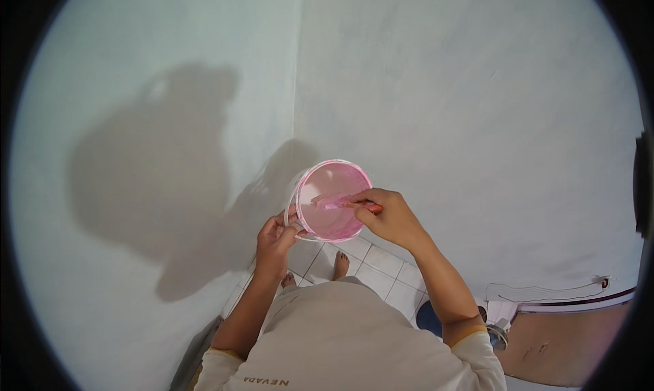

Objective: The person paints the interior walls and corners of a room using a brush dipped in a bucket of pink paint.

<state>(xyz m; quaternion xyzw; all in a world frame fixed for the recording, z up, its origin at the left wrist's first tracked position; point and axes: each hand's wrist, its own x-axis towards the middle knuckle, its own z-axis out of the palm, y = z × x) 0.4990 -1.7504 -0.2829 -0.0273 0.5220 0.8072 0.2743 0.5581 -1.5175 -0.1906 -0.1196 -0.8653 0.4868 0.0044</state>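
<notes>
My left hand supports a small plastic paint bucket from its left side, the fingers closed at its wall near the thin wire-like handle. Pink paint streaks the bucket's rim and inner wall, and its mouth tilts toward me. Over the right rim, my right hand grips a paintbrush by its red-orange handle. The brush's pink-coated bristles are inside the bucket. How deep the paint stands is hard to tell.
Pale walls meet in a corner just ahead, with my shadow on the left one. Below lie white floor tiles and my bare feet. At the lower right are a dark blue round container, a brown panel and a thin cable.
</notes>
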